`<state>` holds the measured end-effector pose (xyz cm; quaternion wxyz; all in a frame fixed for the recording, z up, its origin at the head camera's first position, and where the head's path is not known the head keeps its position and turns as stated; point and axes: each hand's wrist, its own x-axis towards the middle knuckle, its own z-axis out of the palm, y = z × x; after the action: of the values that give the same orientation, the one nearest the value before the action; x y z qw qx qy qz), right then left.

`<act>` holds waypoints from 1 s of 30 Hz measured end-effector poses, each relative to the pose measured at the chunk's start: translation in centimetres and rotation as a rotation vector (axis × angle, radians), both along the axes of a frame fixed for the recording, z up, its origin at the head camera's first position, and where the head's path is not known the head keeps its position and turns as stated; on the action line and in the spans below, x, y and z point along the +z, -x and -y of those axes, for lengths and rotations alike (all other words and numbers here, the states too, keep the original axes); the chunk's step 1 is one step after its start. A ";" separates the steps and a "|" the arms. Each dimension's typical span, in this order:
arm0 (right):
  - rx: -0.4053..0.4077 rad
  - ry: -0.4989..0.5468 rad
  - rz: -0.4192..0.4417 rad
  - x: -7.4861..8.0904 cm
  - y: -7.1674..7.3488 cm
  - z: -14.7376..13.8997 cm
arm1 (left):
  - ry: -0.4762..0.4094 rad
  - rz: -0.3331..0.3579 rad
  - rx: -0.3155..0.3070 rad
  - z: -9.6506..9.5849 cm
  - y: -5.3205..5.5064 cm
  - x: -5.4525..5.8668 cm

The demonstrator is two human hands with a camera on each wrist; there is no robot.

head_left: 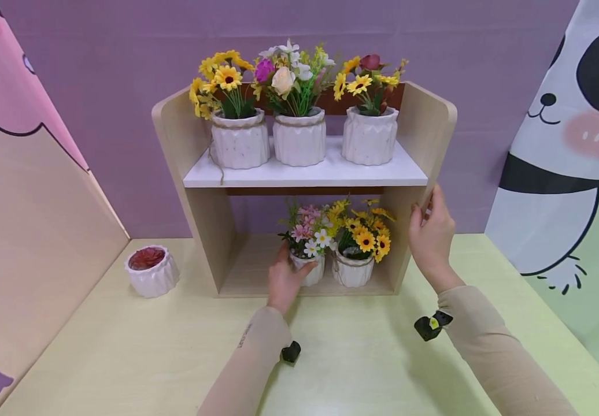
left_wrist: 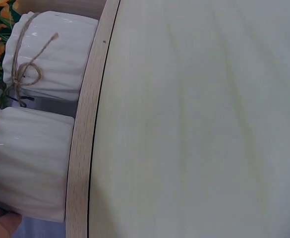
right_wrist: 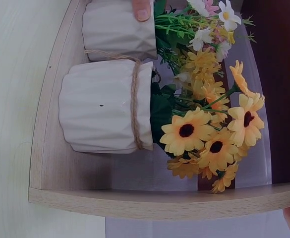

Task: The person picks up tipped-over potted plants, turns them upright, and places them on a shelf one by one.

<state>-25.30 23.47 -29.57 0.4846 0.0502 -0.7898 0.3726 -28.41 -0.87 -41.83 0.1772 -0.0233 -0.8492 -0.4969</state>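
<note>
A small two-tier wooden shelf [head_left: 210, 248] stands on the table. On its lower tier, my left hand [head_left: 285, 280] holds a white flowerpot [head_left: 314, 273] with pink and white flowers, thumb on the front and fingers at its left side. Close by on the right is another white flowerpot [right_wrist: 102, 106], tied with twine and filled with yellow sunflowers [right_wrist: 199, 131]. My right hand [head_left: 433, 240] grips the edge of the shelf's right side panel [right_wrist: 149, 207], below the upper board. Only its fingertips show in the right wrist view.
Three white flowerpots with mixed flowers stand on the upper board [head_left: 304, 178]; the middle one [head_left: 299, 138] has a cream rose. Left of the shelf, a white pot [head_left: 154, 280] with a red plant sits on the pale table [head_left: 341, 358]. A purple backdrop [head_left: 122, 115] hangs behind.
</note>
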 end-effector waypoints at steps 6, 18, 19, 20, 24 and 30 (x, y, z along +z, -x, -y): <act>0.008 0.000 0.000 -0.2 0.0 0.1 | 0.070 -0.033 0.003 0.0 -0.1 0.0; 0.003 0.016 0.004 0.0 0.0 -0.1 | 0.164 -0.026 -0.001 -0.3 0.1 0.4; 0.003 0.016 0.003 0.0 0.0 -0.1 | 0.172 -0.024 -0.001 -0.3 0.0 0.4; 0.003 0.015 0.001 0.0 0.0 -0.1 | 0.177 -0.022 -0.003 -0.3 0.0 0.5; 0.010 0.012 -0.005 0.1 -0.1 0.0 | 0.184 -0.003 -0.027 -0.1 0.0 0.4; 0.011 0.014 0.006 0.1 -0.2 -0.1 | 0.177 -0.060 -0.083 0.9 -0.9 0.0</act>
<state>-25.11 23.53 -29.52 0.4805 0.0500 -0.7885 0.3808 -27.52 -1.78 -41.85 0.1790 -0.0887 -0.8826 -0.4256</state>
